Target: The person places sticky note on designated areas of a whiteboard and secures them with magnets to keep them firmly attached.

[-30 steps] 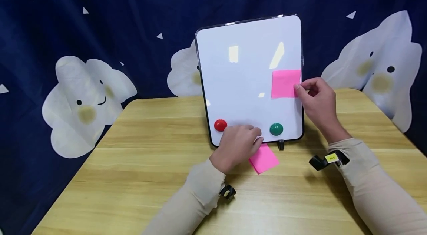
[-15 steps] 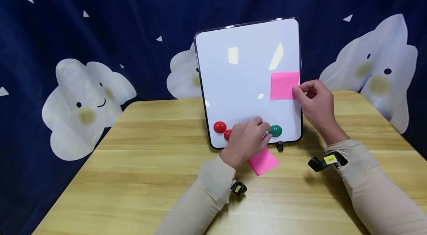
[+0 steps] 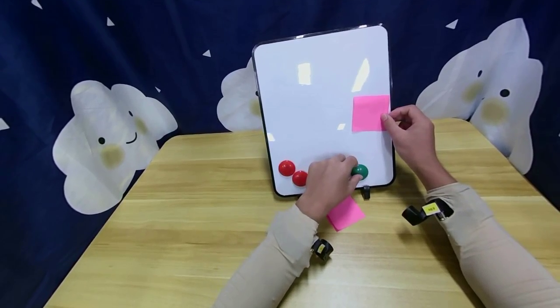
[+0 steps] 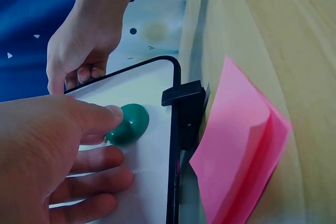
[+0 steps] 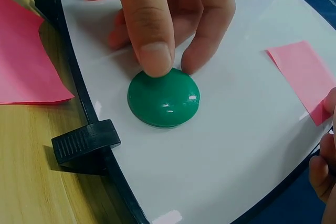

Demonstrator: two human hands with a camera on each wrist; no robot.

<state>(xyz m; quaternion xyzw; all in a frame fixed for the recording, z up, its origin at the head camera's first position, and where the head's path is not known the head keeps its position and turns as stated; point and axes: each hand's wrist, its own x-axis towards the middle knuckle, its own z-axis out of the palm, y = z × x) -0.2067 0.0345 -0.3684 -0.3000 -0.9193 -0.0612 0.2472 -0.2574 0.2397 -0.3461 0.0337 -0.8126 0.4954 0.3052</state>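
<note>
The whiteboard (image 3: 323, 79) stands tilted back on the table. My left hand (image 3: 330, 182) has its thumb and index finger at the near edge of a green round magnet (image 5: 164, 100), low on the board, and pinches it there. Its other fingers are bent over the board surface, as the left wrist view shows. Against the board's right side lies a pink sticky note (image 3: 369, 112). My right hand (image 3: 413, 138) pinches that note's right edge, thumb in front, the other fingers partly behind the board's edge.
Two red magnets (image 3: 287, 168) sit at the board's lower left. A pad of pink sticky notes (image 3: 346, 214) lies on the wooden table (image 3: 197, 230) in front, beside the board's black foot (image 3: 366, 192). A dark blue curtain (image 3: 175, 7) hangs behind.
My left hand has slid right along the board's lower part to the green magnet, uncovering a second red magnet. The right hand stays on the note.
</note>
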